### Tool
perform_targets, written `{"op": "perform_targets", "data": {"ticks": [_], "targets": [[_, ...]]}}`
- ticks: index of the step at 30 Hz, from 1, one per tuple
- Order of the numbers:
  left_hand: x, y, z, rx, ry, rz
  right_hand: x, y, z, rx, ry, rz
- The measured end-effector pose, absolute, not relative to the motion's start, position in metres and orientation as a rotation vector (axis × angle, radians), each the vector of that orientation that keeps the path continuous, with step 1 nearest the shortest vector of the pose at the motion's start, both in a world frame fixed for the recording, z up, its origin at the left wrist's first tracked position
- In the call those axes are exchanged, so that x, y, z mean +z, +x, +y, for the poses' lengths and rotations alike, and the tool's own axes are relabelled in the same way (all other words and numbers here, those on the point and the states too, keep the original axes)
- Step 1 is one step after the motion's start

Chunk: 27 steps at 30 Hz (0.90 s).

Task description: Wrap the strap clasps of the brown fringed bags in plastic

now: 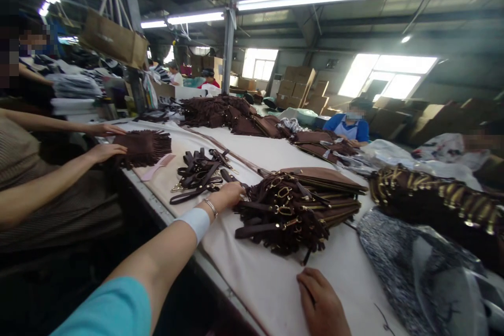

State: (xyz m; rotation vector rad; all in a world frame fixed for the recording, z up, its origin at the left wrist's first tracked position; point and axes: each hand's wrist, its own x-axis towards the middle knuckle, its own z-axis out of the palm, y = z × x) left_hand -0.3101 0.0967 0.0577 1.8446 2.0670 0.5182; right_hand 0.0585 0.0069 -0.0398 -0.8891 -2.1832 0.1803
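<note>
My left hand, with a bracelet at the wrist, reaches to the left side of a stack of dark brown fringed pouches. Its fingers are closed on a dark brown strap, partly hidden behind them. The pouches have gold zippers, rings and clasps, and a looped wrist strap sticks out in front. Left of that hand lies a heap of loose dark straps with metal clips. Low on the near cloth, my right hand rests with curled fingers; what they hold, if anything, is hidden.
At left, a co-worker's hands hold a fringed brown piece beside a pink comb. More brown pieces are piled farther back. Zippered pouches and clear plastic bags lie right. Another person sits across the table.
</note>
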Motion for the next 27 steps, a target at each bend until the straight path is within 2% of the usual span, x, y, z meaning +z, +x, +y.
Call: {"op": "perform_targets", "data": {"ticks": [9,21,27], "targets": [[0.045,-0.3,0.119,-0.015,2.213,2.018,-0.029,0.059,0.0,0.261,-0.93,-2.185],[0.052,-0.331,0.106,0.051,2.276,2.25,-0.025,0.061,-0.003,0.34,-0.936,-2.192],[0.043,-0.345,0.106,-0.054,2.31,2.017,-0.032,0.062,-0.001,0.327,-0.93,-2.199]]}}
